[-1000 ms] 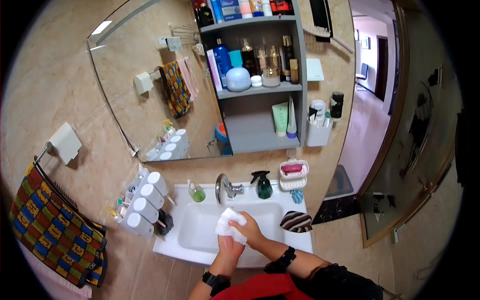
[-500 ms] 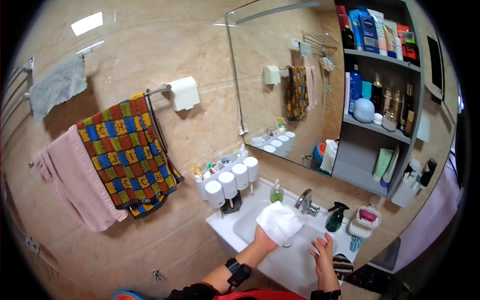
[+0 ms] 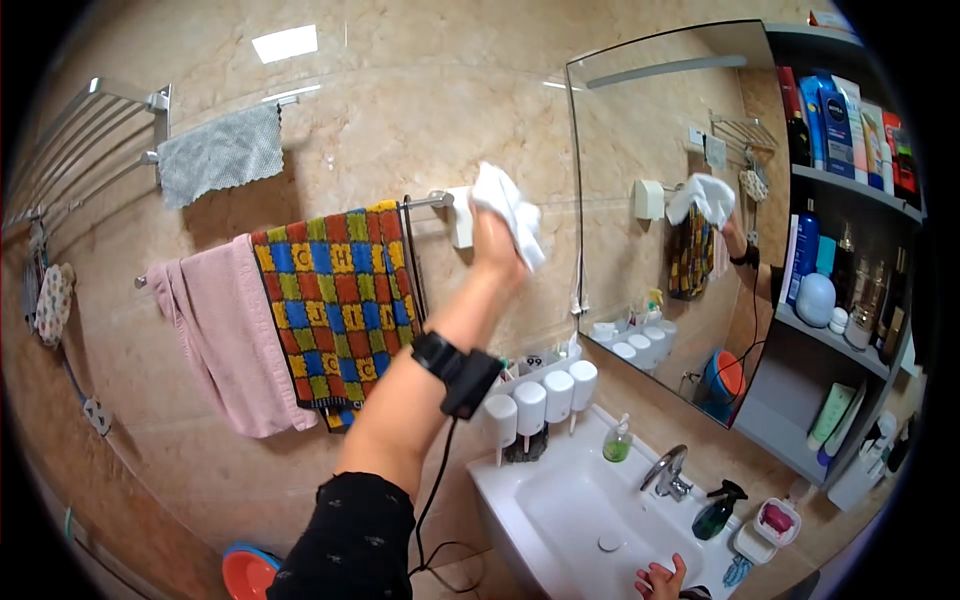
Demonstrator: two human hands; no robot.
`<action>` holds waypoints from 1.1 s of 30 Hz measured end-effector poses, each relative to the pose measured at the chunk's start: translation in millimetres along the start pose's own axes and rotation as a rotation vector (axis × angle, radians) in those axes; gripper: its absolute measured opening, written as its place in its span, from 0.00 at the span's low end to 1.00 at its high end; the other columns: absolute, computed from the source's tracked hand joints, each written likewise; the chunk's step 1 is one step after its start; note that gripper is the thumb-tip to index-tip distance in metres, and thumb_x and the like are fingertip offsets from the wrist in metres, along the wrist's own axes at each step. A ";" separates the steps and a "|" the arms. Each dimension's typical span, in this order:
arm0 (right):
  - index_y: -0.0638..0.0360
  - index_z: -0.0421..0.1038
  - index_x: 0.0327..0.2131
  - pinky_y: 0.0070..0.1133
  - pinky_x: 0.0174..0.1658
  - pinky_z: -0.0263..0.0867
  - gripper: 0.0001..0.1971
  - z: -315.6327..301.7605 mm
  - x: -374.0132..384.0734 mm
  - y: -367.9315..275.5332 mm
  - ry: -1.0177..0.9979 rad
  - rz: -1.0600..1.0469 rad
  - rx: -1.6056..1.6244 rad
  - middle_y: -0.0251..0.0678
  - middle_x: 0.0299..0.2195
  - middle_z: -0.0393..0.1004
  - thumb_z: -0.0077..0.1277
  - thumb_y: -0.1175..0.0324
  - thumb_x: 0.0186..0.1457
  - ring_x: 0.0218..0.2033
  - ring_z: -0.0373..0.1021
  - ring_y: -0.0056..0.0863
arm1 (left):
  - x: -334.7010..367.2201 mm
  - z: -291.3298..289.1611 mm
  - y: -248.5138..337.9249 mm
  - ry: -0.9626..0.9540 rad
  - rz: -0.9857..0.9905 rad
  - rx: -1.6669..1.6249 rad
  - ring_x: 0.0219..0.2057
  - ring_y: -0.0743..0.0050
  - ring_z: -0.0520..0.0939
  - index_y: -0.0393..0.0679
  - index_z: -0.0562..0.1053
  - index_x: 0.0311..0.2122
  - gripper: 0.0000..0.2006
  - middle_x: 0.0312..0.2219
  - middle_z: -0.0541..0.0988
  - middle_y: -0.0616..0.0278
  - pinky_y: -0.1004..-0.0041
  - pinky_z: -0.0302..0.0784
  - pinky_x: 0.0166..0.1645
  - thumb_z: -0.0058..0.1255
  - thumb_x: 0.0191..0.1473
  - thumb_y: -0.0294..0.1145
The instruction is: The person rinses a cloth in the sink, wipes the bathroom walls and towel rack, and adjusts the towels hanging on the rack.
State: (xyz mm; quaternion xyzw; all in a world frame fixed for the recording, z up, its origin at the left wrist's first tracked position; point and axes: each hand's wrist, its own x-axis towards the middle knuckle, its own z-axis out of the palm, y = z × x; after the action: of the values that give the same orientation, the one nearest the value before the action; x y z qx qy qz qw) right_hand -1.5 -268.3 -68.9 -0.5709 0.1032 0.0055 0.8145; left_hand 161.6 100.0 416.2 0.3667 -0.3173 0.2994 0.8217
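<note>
My left hand [image 3: 494, 245] is raised at the end of an outstretched arm and closed around a bunched white cloth [image 3: 513, 212]. The cloth is up in front of the tiled wall, partly covering a white box [image 3: 461, 222] beside the towel bar's end; whether it touches the wall or box I cannot tell. Its reflection shows in the mirror [image 3: 620, 130]. Low in the picture, my right hand [image 3: 660, 580] is over the near right part of the white sink [image 3: 560, 515]. Its fingers are apart and bent a little, with nothing in them.
A pink towel [image 3: 225, 340] and a colourful checked towel [image 3: 340, 310] hang left of the cloth. White cups [image 3: 530, 405] hang from a wall holder. Around the sink are a soap bottle [image 3: 618, 440], a faucet [image 3: 668, 475], a dark spray bottle [image 3: 716, 512] and a soap dish [image 3: 752, 545].
My left hand has lifted the white cloth from over the sink, up and leftward to the wall by the white box. The view has turned left. My right hand stays low and empty.
</note>
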 end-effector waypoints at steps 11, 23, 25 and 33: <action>0.53 0.45 0.63 0.25 0.43 0.68 0.36 53.0 18.2 -17.8 0.037 -0.069 0.004 0.43 0.43 0.70 0.53 0.67 0.55 0.40 0.69 0.31 | 157.3 -53.7 173.4 0.481 0.541 2.269 0.66 0.54 0.50 0.45 0.42 0.67 0.38 0.65 0.45 0.51 0.56 0.48 0.65 0.41 0.58 0.50; 0.53 0.46 0.62 0.21 0.39 0.67 0.33 102.5 57.9 2.7 -0.051 -0.045 -0.120 0.39 0.37 0.73 0.50 0.69 0.57 0.34 0.70 0.25 | 219.8 -56.7 131.2 0.267 0.484 2.710 0.66 0.50 0.48 0.57 0.36 0.68 0.41 0.66 0.44 0.53 0.51 0.37 0.66 0.33 0.56 0.62; 0.55 0.46 0.62 0.20 0.38 0.68 0.33 104.1 58.6 6.3 -0.044 -0.051 -0.154 0.39 0.36 0.73 0.50 0.69 0.57 0.34 0.70 0.24 | 231.9 -47.3 99.8 0.186 0.382 2.741 0.67 0.51 0.47 0.58 0.36 0.68 0.41 0.67 0.44 0.55 0.50 0.36 0.66 0.34 0.56 0.62; 0.59 0.50 0.60 0.19 0.34 0.68 0.29 86.1 43.4 25.2 0.090 -0.058 -0.197 0.39 0.33 0.74 0.50 0.70 0.57 0.31 0.71 0.24 | 269.2 -32.7 -31.5 -0.027 0.481 2.809 0.67 0.53 0.47 0.60 0.39 0.67 0.41 0.66 0.49 0.60 0.52 0.33 0.67 0.39 0.55 0.61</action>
State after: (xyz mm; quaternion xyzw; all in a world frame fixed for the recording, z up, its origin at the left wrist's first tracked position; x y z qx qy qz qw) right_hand 51.7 -184.1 -71.7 -0.6505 0.1219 -0.0336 0.7489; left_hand 361.1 178.3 585.4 0.8045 0.1769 0.4865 -0.2912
